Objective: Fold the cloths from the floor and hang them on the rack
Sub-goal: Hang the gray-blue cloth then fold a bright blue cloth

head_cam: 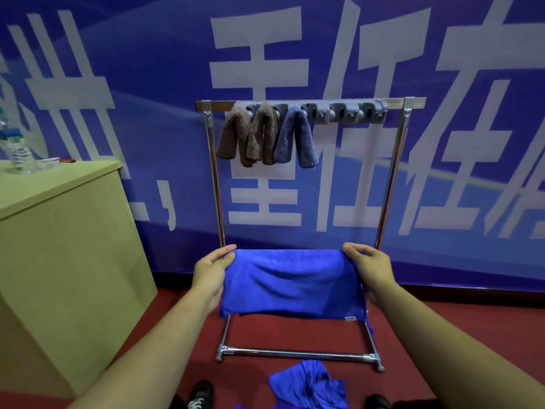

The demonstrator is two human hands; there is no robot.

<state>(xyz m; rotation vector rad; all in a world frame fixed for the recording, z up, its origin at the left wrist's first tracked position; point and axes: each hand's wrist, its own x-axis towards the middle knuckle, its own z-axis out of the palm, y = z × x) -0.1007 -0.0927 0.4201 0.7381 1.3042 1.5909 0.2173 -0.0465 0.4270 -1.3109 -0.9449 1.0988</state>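
A bright blue cloth (292, 283) hangs stretched between my hands in front of the rack, folded over so its lower edge droops. My left hand (211, 268) pinches its upper left corner and my right hand (370, 268) pinches the upper right corner. The chrome rack (392, 172) stands against the wall, with a grey hook strip (348, 112) along its top bar. Two brown cloths (250, 134) and a grey-blue cloth (296, 138) hang folded on the left hooks; the right hooks are bare. Another crumpled blue cloth (309, 385) lies on the red floor by my feet.
A pale wooden cabinet (67, 246) stands at the left with a plastic water bottle (16, 146) on top. A blue banner with large white characters (265, 69) covers the wall behind. My black shoes (202, 394) are at the bottom edge.
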